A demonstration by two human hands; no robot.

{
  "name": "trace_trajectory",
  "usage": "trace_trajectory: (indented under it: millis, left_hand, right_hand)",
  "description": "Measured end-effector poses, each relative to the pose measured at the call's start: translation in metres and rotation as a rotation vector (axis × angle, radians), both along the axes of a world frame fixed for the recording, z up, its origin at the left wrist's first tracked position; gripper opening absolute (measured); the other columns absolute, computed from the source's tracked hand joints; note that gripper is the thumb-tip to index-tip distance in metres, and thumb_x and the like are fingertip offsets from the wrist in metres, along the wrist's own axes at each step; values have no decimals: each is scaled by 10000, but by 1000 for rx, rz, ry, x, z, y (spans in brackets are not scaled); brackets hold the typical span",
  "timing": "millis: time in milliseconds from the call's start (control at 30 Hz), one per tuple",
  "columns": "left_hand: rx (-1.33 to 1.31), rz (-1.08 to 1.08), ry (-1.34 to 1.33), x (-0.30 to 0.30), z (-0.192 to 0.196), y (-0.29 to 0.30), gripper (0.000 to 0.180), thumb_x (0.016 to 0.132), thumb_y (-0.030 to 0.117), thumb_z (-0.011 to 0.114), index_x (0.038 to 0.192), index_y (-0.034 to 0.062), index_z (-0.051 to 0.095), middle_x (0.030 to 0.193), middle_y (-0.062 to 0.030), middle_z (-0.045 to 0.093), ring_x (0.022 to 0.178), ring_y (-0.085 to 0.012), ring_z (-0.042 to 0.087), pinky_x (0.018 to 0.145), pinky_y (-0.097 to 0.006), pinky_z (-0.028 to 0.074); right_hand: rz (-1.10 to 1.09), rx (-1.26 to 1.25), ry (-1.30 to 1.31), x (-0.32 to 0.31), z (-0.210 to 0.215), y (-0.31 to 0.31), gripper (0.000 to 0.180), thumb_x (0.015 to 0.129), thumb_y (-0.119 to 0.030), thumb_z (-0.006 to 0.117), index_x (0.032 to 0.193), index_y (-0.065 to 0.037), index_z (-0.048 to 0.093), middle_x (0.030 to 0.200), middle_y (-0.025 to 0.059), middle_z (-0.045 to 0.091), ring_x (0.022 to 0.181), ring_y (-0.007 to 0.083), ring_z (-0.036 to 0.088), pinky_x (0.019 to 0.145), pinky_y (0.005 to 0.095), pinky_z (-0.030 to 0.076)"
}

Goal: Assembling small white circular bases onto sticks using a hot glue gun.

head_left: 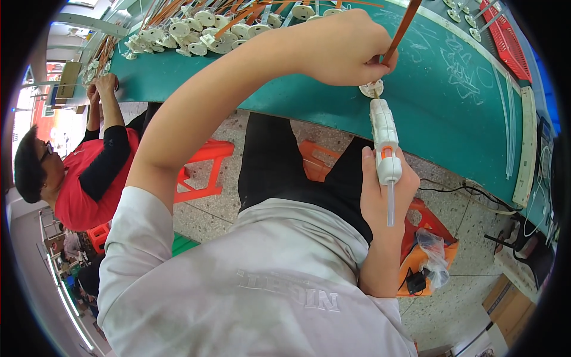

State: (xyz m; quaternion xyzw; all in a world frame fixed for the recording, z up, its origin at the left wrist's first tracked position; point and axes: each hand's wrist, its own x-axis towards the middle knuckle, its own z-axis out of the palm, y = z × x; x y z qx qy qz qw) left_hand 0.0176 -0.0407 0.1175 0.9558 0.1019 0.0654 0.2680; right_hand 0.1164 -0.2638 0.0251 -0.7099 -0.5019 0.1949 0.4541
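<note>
- Far left of the white disc: a co-worker in a red shirt (83,178), both hands up at the green counter (297,101), busy at their own stretch of it.
- Up-left of the disc, on the counter: a heap of white round parts with orange strips (202,33), piled within an arm's sweep, apparently so that stock stays handy.
- Just left of the disc: left hand (342,47), grip clenched around the orange strip (401,30), pinching it low so the strip's end stays planted on the disc, judging by the angle.
- The landmark itself: white disc (371,88), flat on the counter right at its near edge, directly under the strip's end and touching the gun's nozzle.
- Straight below the disc: white glue gun (383,140), nozzle aimed up at the disc, body hanging off the counter edge; probably held that way for a clean line onto the joint.
- Below the gun body: right hand (386,196), grip wrapped around the handle and orange trigger, clear glue stick (391,205) poking out the rear.
- Down-right of the disc, on the floor: orange stool (428,238) with a crumpled clear bag, black cable trailing beside.
- Far right of the disc: red basket (505,38) at the counter's far side, well apart.
</note>
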Motion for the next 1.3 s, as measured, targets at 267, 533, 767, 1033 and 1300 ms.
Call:
trace_trajectory:
  millis: [267, 533, 767, 1033, 1300]
  left_hand:
    - [182, 81, 44, -1, -16, 1, 178, 871, 157, 694, 999, 45, 748, 766, -114, 734, 722, -288, 719, 724, -376, 572]
    - [205, -114, -48, -9, -3, 2, 142, 958, 130, 654, 1000, 13, 721, 823, -111, 720, 792, -265, 697, 709, -366, 536]
    - [-16, 27, 38, -4, 1, 4, 196, 920, 155, 659, 969, -9, 755, 825, -151, 752, 774, -270, 744, 745, -358, 589]
    - [-118, 39, -10, -3, 3, 16, 199, 946, 159, 685, 996, -28, 732, 823, -123, 736, 783, -215, 738, 731, -320, 586]
    - [-308, 290, -284, 28, 32, 55, 270, 963, 198, 686, 991, -66, 736, 826, -131, 762, 834, -153, 764, 699, -294, 598]
  right_hand:
    - [1, -44, 374, 6, -4, 1, 165, 934, -121, 726, 946, 26, 653, 773, 55, 669, 660, 115, 599, 599, 277, 469]
    - [-82, -122, 756, 39, 16, 12, 230, 952, -153, 698, 1132, -23, 639, 841, 52, 686, 727, 95, 643, 556, 243, 478]
    - [-179, -62, 410, 59, 11, 6, 235, 953, -158, 698, 1119, 6, 666, 862, 57, 685, 719, 87, 608, 590, 254, 471]
    - [-2, -70, -94, 55, 26, 22, 156, 892, -76, 685, 882, 33, 573, 730, 196, 603, 647, 377, 592, 630, 419, 485]
    - [18, -23, -381, 84, 32, 36, 141, 869, -54, 675, 860, -13, 540, 738, 192, 575, 721, 416, 579, 629, 491, 453]
